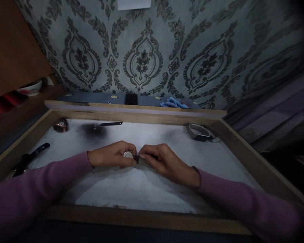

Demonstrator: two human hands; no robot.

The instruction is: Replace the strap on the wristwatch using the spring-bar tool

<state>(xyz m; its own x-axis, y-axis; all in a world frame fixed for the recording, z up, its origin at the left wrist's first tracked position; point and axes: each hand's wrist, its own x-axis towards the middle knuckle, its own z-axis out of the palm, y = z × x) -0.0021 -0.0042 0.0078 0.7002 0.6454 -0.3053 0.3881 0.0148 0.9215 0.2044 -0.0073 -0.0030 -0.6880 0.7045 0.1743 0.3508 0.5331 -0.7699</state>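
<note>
Near frame centre, watch [128, 154] clamped in left hand [111, 157]; dark strap [136, 159] pointed rightward, pinched by right hand [168, 167].

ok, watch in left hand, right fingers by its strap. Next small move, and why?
I'd probably ease the right hand back slightly: its fingers hide whatever they pinch beside the strap, while the left hand holds the watch.
</note>
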